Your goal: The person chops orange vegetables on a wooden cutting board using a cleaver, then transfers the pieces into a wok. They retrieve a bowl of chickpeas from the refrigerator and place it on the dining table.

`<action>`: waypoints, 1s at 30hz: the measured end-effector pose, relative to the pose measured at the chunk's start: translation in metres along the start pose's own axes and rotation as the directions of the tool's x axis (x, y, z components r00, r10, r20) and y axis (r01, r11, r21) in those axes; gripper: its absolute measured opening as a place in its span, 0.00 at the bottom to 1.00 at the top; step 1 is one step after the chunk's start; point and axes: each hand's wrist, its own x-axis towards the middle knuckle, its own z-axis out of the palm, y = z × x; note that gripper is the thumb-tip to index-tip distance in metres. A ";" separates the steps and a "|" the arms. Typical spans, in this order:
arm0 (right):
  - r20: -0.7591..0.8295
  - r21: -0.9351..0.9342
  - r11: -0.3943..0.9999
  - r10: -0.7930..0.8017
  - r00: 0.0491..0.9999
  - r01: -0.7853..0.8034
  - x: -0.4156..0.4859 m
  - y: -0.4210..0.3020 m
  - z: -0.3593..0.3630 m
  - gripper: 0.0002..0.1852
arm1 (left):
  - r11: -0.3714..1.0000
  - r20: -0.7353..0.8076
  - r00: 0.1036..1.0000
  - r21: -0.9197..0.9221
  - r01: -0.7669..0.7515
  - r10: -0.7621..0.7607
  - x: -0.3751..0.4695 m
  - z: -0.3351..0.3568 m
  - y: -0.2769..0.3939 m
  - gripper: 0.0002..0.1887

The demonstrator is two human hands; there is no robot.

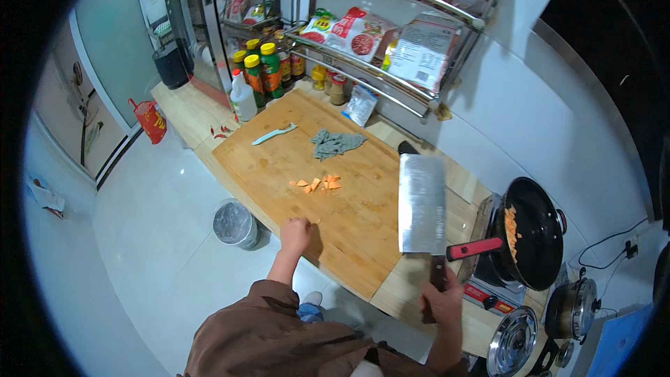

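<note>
My right hand [445, 296] grips the dark handle of a Chinese cleaver [422, 204], raised with its broad blade pointing away from me. The blade hangs over the right side of a wooden cutting board [272, 178]. My left hand [296, 234] is curled above the board's near edge, with nothing visible in it. Small orange vegetable pieces [316, 184] lie mid-board. Farther back rest a pale green peeler [274, 134] and a crumpled grey-green cloth [336, 144]. To the right, a black wok [536, 235] with a red handle holds more orange pieces [511, 230].
The wok sits on a portable gas stove [489, 296]; a steel lid [513, 340] and lidded pot [570, 308] are nearby. A lined bin [235, 223] stands below the counter. Bottles [269, 70] and a metal rack [361, 65] line the back. Red chillies [222, 131] lie left.
</note>
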 end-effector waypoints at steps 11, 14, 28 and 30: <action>0.039 -0.061 0.987 0.148 0.988 -0.146 0.048 0.084 0.078 0.21 | 0.989 0.143 0.983 -0.111 -0.102 0.117 0.015 0.002 -0.051 0.08; 0.022 -0.076 0.981 0.181 0.983 -0.179 0.046 0.093 0.080 0.19 | 0.957 0.188 0.966 -0.262 -0.126 0.178 0.025 0.001 -0.061 0.05; 0.136 -0.105 0.965 0.252 0.958 -0.239 0.038 0.181 0.084 0.22 | 0.939 0.261 0.916 -0.246 -0.241 0.304 0.035 -0.013 -0.063 0.05; 0.139 -0.108 0.962 0.263 0.955 -0.249 0.037 0.186 0.083 0.22 | 0.931 0.240 0.911 -0.237 -0.279 0.334 0.035 -0.011 -0.060 0.05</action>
